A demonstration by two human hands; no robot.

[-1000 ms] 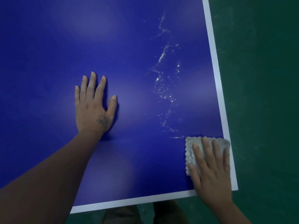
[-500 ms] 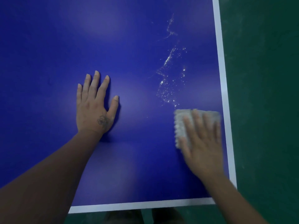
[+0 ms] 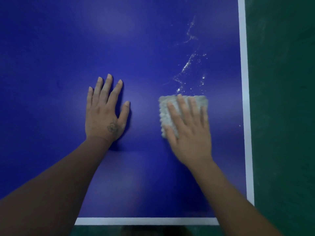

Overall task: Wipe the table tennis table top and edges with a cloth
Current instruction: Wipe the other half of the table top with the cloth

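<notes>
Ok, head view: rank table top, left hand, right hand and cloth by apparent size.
1. table top
2. left hand and right hand, alike, unranked
3. cloth, smallest, partly hidden under the right hand

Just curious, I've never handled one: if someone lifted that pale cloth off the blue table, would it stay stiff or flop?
Probably floppy: the cloth looks like soft, nubbly fabric, so it would likely droop. Likely light too: the right hand only presses flat fingers on it. It should slide easily on the smooth table top.
</notes>
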